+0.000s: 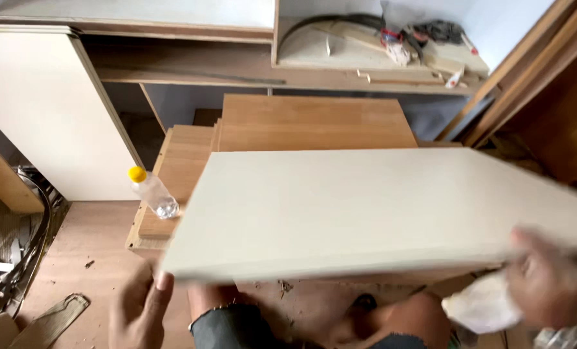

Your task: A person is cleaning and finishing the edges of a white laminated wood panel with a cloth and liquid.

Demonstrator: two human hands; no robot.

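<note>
From the head camera, the left hand [136,310] pinches the near left corner of the pale board [372,213], thumb on its edge. The right hand [547,278], blurred, grips the board's near right edge with a white cloth [482,304]. The board hovers over stacked wooden panels [314,123]. A small clear bottle [151,192] with a yellow cap lies there, contents unclear.

My left hand [140,310] grips the near-left corner of the large cream laminated board [366,207]; my blurred right hand [547,278], near right, holds a white cloth [482,304].
</note>
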